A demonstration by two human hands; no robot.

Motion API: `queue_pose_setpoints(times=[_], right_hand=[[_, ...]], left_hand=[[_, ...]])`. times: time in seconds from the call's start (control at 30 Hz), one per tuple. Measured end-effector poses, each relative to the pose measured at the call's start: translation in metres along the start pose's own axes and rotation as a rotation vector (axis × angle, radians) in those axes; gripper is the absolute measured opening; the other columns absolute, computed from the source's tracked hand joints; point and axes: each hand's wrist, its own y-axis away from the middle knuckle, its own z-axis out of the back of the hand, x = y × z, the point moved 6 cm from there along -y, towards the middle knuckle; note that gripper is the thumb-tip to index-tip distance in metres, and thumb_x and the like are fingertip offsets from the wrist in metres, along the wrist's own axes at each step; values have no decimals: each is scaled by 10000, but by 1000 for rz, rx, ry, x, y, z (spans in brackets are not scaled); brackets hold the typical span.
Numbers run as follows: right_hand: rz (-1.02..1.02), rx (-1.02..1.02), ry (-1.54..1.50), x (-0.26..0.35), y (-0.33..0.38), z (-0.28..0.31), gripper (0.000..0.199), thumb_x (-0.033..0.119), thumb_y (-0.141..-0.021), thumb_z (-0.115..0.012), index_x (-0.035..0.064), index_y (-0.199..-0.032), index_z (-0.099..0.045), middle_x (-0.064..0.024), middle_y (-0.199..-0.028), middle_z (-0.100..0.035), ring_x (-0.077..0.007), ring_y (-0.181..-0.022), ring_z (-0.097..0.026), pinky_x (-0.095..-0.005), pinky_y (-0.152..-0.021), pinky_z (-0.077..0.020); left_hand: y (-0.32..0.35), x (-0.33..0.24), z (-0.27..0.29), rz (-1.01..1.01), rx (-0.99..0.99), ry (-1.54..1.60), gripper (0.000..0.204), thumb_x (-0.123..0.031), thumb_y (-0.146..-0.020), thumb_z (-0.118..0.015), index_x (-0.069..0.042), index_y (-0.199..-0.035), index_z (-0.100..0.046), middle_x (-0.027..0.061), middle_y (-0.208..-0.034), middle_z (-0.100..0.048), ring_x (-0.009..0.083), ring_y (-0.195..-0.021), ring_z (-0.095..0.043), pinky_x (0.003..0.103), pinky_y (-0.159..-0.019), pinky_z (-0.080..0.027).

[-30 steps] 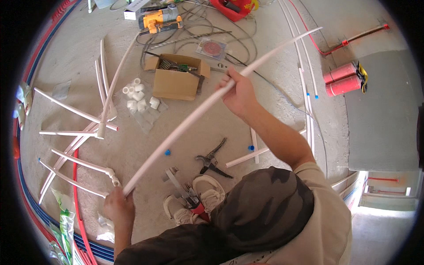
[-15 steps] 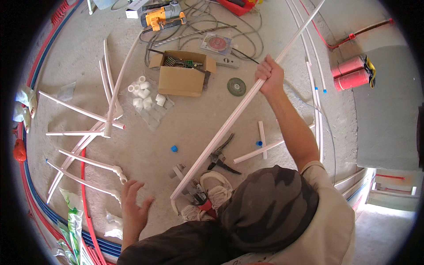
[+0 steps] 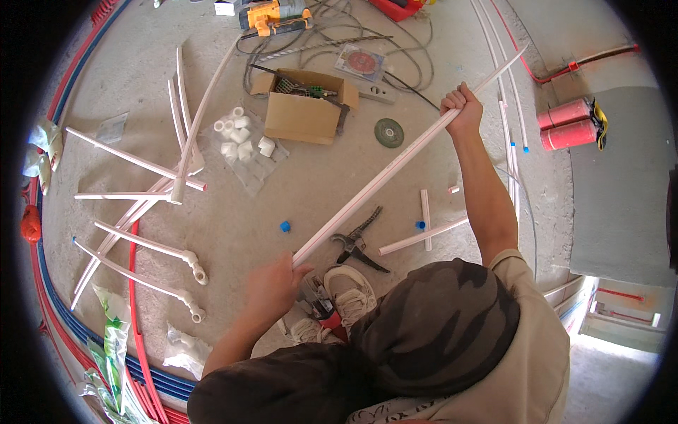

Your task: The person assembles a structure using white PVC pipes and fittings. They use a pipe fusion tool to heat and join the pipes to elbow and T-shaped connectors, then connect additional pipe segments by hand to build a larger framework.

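A long white plastic pipe (image 3: 374,185) with thin red lines slants across in front of me, its far end up to the right. My right hand (image 3: 462,111) is closed round it towards that far end. At the near end, my left hand (image 3: 272,288) is wrapped on the pipe, its thumb alongside; the hand hides the tip. Below the pipe a dark pipe cutter (image 3: 351,246) lies on the floor. Close to my left hand, a red and metal tool (image 3: 321,305) sits by my pale shoes (image 3: 351,291), partly hidden.
On the left are pipes with elbow fittings (image 3: 192,309), and white fittings (image 3: 240,134) on a plastic bag. A cardboard box (image 3: 304,116), a yellow power tool (image 3: 275,15) and a grinding disc (image 3: 389,133) lie farther off. Short pipes (image 3: 426,219) and red cylinders (image 3: 568,124) are right.
My left hand has moved from the left onto the pipe's near end and closed on it. My right hand and the pipe have shifted to the right. A short pipe piece now shows at right.
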Motion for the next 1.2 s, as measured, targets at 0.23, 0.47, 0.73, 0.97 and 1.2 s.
queue_pose_setpoints(times=[0.23,0.47,0.73,0.97,1.2], right_hand=[[-220,172,180,4,-27,85,285,218,-1067,-501,8,-1200,-640,-97,-1024,-673,-220,-921,-648,-392,-869,-578],[640,925,2140,-101,131,-66,681,201,-930,-709,-3,-1522,-442,-218,-1545,-482,-406,-1409,-452,-481,-1208,-307],[14,1648,2128,-235,255,-126,497,217,-898,-733,68,-1347,-581,-184,-1170,-670,-396,-1060,-637,-499,-885,-496],[-19,1693,2129,-221,242,-96,424,222,-908,-732,76,-1283,-599,-184,-966,-701,-401,-872,-681,-499,-735,-513],[-86,1690,2000,-233,252,-75,376,218,-915,-732,67,-1239,-615,-176,-960,-703,-399,-878,-682,-491,-743,-517]], left_hand=[[-10,-6,0,-29,8,76,499,-521,-1021,-564,-28,-966,-618,215,-813,-681,457,-779,-659,574,-694,-492],[-14,-6,13,-50,-25,88,478,-494,-1009,-593,-42,-901,-704,167,-766,-715,398,-712,-704,511,-639,-542],[25,38,39,88,-265,187,314,-377,-941,-692,-70,-910,-750,175,-878,-736,373,-856,-725,499,-740,-560],[170,257,-3,1061,-739,225,467,-469,-928,-714,-4,-935,-676,213,-861,-701,376,-823,-699,512,-720,-519],[180,321,-74,1096,-812,1367,421,-413,-954,-709,7,-972,-684,132,-795,-691,292,-650,-685,455,-591,-532]])
